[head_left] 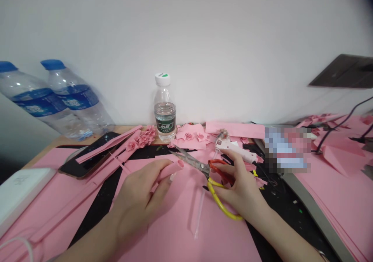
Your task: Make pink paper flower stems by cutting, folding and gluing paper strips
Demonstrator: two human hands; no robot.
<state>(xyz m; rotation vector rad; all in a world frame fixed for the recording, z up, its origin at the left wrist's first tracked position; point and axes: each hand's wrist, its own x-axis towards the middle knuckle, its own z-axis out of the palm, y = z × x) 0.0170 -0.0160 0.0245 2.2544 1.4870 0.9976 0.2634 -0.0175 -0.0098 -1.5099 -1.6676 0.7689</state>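
Observation:
My left hand (145,188) pinches a small rolled tube of pink paper (174,168), its open end pointing up and right. In my right hand (239,180) is a pair of scissors (201,165) with one red and one yellow handle; the fingers are in the handles. The blades stand apart, pointing up and left, just beyond the roll. Under both hands lies a large pink sheet (215,231), with a clear glue stick (199,215) on it. A white and pink glue gun (236,150) rests behind my right hand.
A small water bottle (165,114) stands by the wall, near pink paper flowers (142,137). Two large bottles (77,97) lean at the left, above a phone (87,157) and a white box (21,192). Pink sheets (329,192) are stacked right.

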